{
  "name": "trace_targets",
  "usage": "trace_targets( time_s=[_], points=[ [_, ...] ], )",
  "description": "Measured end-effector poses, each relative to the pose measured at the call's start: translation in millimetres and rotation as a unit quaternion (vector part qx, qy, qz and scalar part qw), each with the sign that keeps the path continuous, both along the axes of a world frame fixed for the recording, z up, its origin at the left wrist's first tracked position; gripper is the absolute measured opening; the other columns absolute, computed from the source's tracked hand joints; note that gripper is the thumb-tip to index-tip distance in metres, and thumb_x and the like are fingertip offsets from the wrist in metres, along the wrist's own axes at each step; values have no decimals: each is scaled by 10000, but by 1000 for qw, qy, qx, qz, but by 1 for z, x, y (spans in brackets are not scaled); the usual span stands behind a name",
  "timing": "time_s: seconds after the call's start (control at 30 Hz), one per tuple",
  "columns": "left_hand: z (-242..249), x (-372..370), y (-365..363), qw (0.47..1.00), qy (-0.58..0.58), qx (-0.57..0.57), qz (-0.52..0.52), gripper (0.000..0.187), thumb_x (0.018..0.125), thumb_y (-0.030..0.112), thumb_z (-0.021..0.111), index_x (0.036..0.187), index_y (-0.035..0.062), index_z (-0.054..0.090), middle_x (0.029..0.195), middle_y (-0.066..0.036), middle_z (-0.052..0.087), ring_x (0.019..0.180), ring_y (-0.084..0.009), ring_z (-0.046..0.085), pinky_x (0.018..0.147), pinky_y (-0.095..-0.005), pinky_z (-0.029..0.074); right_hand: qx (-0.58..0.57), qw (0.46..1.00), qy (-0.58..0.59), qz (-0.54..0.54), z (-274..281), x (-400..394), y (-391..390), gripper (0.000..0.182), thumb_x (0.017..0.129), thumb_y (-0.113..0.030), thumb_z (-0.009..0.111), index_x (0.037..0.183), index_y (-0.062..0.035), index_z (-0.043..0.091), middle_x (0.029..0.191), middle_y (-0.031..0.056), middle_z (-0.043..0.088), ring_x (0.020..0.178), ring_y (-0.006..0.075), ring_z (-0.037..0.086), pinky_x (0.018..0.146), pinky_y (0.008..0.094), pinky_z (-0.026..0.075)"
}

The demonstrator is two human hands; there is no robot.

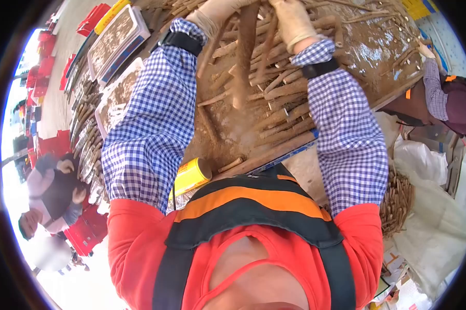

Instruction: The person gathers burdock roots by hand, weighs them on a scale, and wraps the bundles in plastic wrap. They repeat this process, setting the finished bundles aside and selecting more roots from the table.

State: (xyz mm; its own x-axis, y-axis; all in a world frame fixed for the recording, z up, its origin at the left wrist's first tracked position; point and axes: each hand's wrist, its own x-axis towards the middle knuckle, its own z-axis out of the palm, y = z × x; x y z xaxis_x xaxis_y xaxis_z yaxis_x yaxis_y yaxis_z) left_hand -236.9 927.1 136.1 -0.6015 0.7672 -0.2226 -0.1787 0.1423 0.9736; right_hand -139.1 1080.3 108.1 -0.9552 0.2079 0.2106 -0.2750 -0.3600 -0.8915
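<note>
My left hand, in a pale glove, is at the top edge with its fingers closed around the upper end of a thick brown root. The root hangs down over the table, blurred at its lower end. Opposite it, my right hand, also gloved, has its fingers bent in beside a thinner brown root piece. The top edge cuts off its fingertips. Below and to the right of the hands lies a heap of cut brown roots with pale ends. A loose root lies on the soil-covered table.
A yellow tin stands at the table's near edge, close to my body. Soil-filled tubs are on the left, near stacked roots. Co-workers sit at left and right. A white sack lies lower right.
</note>
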Motion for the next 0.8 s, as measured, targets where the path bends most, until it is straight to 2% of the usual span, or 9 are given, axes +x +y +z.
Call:
trace_targets(
  time_s=[0.03,0.13,0.3,0.33,0.43,0.5,0.7,0.77,0.8],
  points=[
    [5,4,-10,1000,-5,-20,16,370,909,373,672,1080,46,652,873,-13,654,786,-120,609,704,-278,494,-12,972,-210,-107,22,1,-28,363,965,-326,570,1078,11,643,934,71,654,773,166,586,679,294,465],
    [2,28,-43,991,-98,54,80,349,890,353,699,1063,54,654,894,-17,657,766,-138,605,690,-296,514,-89,977,-188,-51,29,22,-57,411,949,-388,579,1038,4,660,860,64,665,692,188,602,614,315,478],
    [6,47,-128,962,-217,119,119,369,888,338,703,1116,58,625,902,-26,652,801,-150,614,686,-328,532,80,977,-200,-12,-10,42,-75,324,1004,-255,498,1225,-43,601,1053,127,680,910,201,636,819,285,509],
    [5,45,-150,969,-167,111,144,373,891,340,699,1125,61,617,901,-32,648,803,-155,614,699,-322,530,-99,974,-205,-9,-11,45,-91,404,1015,-322,483,1087,55,611,974,104,683,854,159,625,766,260,495],
    [1,31,-231,969,-34,-1,243,373,925,358,650,1138,53,619,951,-47,654,854,-144,609,776,-293,508,-81,974,-213,5,-15,70,-130,430,1021,-367,448,1094,12,639,900,68,676,754,149,599,684,284,500],
    [-16,11,-302,965,79,-68,242,611,839,516,690,1116,-25,627,992,-108,669,957,-270,613,917,-362,438,-182,954,-237,37,-28,71,-152,386,1012,-329,488,1100,17,635,924,63,672,724,135,592,658,262,511],
    [-52,-6,-419,942,130,-163,262,670,784,496,754,1166,-44,649,1090,-150,681,976,-251,621,832,-357,480,-145,938,-312,31,-31,87,-227,373,998,-317,525,1126,15,638,866,40,648,701,115,569,609,202,475],
    [-59,-18,-432,859,210,-418,210,673,756,529,756,1124,-29,674,1002,-175,700,923,-262,660,820,-359,491,-39,956,-286,46,-54,85,-242,358,1001,-302,520,1107,18,640,830,46,651,660,130,564,599,223,477],
    [-52,-1,-429,854,264,-395,211,673,745,539,755,1104,-24,678,960,-178,705,901,-262,670,804,-348,501,-5,972,-232,46,-105,74,-239,355,1000,-297,520,1100,22,640,840,53,655,670,142,574,611,236,487]
  ],
)
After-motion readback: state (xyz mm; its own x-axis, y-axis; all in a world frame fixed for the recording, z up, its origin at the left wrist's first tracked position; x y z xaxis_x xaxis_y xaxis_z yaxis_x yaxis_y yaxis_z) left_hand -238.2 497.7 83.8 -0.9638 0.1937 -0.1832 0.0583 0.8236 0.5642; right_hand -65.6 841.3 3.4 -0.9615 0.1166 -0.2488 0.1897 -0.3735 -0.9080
